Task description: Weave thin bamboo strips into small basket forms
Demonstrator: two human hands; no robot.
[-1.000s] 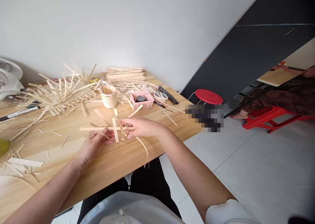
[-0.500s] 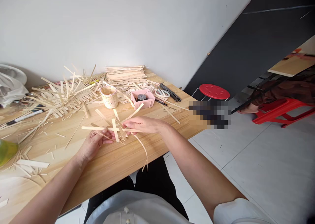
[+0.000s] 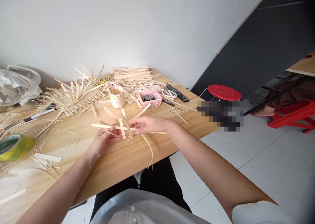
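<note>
Between my two hands is a small piece woven from pale bamboo strips (image 3: 122, 127), its loose ends sticking out on several sides. My left hand (image 3: 104, 139) grips it from the left, thumb on top of a flat strip. From the right, my right hand (image 3: 145, 124) has its fingers closed on the strips near the crossing. One thin strip (image 3: 149, 147) curls down past the table's front edge. The right fingertips are partly hidden behind the strips.
Behind the hands stand a small woven basket (image 3: 116, 97) and a pink crate (image 3: 154, 103) holding a black roll. Scissors (image 3: 169, 93), a stapler-like black tool (image 3: 177, 92), bundled strips (image 3: 133, 74), a spiky woven piece (image 3: 73, 96) and a tape roll (image 3: 18, 147) lie around.
The view has swung left, so everything sits further right and the tape roll shows more. My right thumb has moved lower against the woven piece; both hands keep hold of it.
</note>
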